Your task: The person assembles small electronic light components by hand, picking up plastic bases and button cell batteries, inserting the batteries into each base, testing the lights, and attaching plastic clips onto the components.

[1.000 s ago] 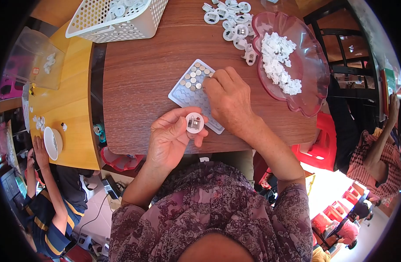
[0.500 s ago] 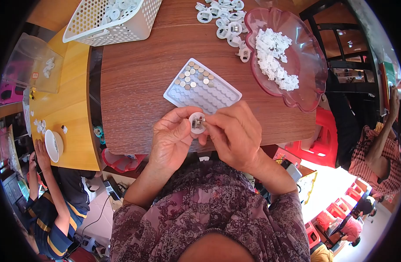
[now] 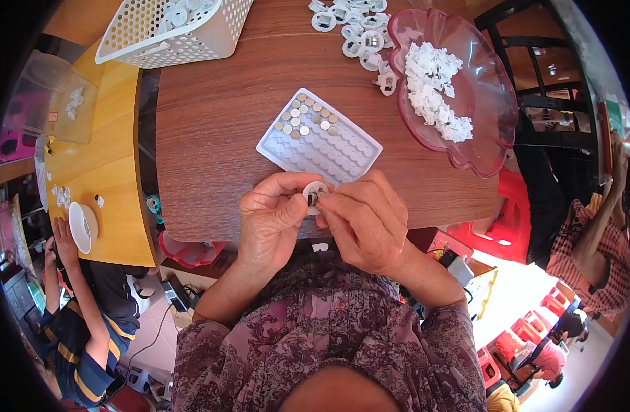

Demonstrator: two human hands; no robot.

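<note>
My left hand [image 3: 267,223] grips a small round white plastic housing [image 3: 315,187] between thumb and fingers, above the table's near edge. Dark and metallic parts show in the middle of the housing. My right hand [image 3: 370,223] is closed in a pinch, its fingertips against the housing's right side; whatever lies between them is hidden. Just beyond both hands is a white moulded plastic tray [image 3: 342,156] with rows of round hollows. Several silver coin cells [image 3: 305,130] sit at its far left part.
A white perforated basket [image 3: 191,51] of round housings stands far left. Similar housings [image 3: 371,41] lie in a pile beside a pink scalloped bowl [image 3: 490,147] holding small white pieces [image 3: 425,72]. Co-workers sit at both sides; a white bowl [image 3: 83,230] stands on the left table.
The housing has turned slightly in my fingers, and the right fingertips now cover more of its face. Both hands stay in nearly the same place; the tray looks unchanged.
</note>
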